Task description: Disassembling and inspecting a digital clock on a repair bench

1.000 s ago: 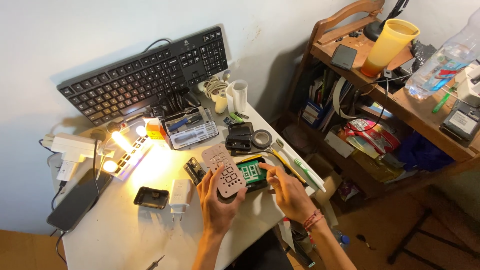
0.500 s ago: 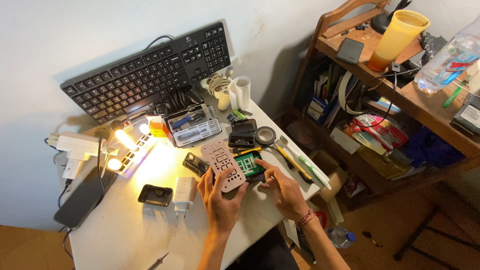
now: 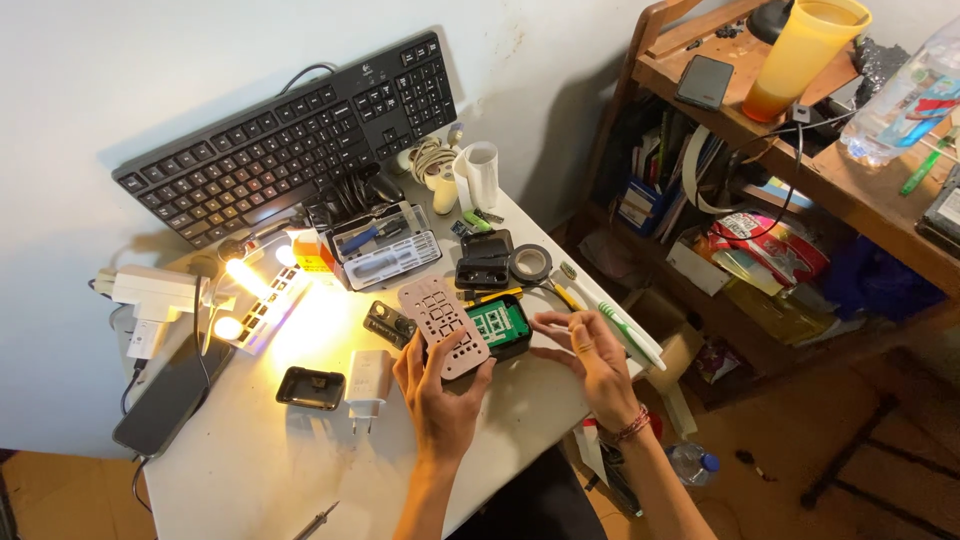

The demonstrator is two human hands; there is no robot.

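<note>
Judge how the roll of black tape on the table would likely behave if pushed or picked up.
The roll of black tape lies flat on the table, so a push would probably slide it, not roll it. Stood on edge, its round shape could roll away. It looks small and hollow, so likely light and firm.

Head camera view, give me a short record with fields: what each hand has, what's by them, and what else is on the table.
left hand: holds a pinkish keypad membrane with rows of cut-outs
right hand: fingers curled, pinching something too small to tell
between hands: green circuit board in a black casing
near left hand: white charger, small black cover
back of table: black keyboard leaning on the wall, lit lamp, open screwdriver kit
right edge: roll of black tape, toothbrush
</note>
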